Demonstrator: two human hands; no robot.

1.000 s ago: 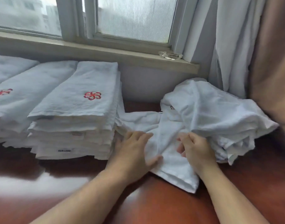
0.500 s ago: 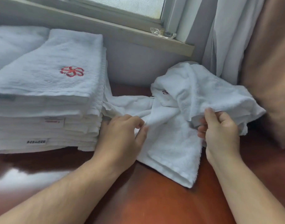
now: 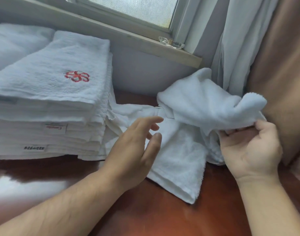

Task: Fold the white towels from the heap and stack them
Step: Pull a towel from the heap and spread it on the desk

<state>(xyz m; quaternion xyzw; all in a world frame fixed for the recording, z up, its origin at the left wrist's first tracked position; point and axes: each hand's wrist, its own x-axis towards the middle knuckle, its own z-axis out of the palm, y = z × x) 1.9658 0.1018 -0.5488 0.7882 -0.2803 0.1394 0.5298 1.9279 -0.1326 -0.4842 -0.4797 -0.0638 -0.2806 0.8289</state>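
1. A person's right hand (image 3: 249,147), palm turned up, pinches the edge of a rumpled white towel (image 3: 205,106) between thumb and fingers and holds it lifted off the reddish-brown table (image 3: 162,217).
2. The left hand (image 3: 135,150) hovers with fingers spread and loose, gripping nothing, over a flatter towel (image 3: 179,160) that lies on the table under the lifted 1.
3. Both towels belong to a small heap at the right of the table, just beside a grey curtain (image 3: 230,48) and a brown drape (image 3: 281,65).
4. To the left stands a tall stack of folded towels (image 3: 48,103), touching the heap's loose edge; the top towel carries a red flower emblem (image 3: 77,76), and 2 sewn labels show on the stack's front.
5. A second folded pile (image 3: 14,41) sits further left, partly out of view.
6. A small clear object (image 3: 171,43) rests on the window sill (image 3: 111,34) above.
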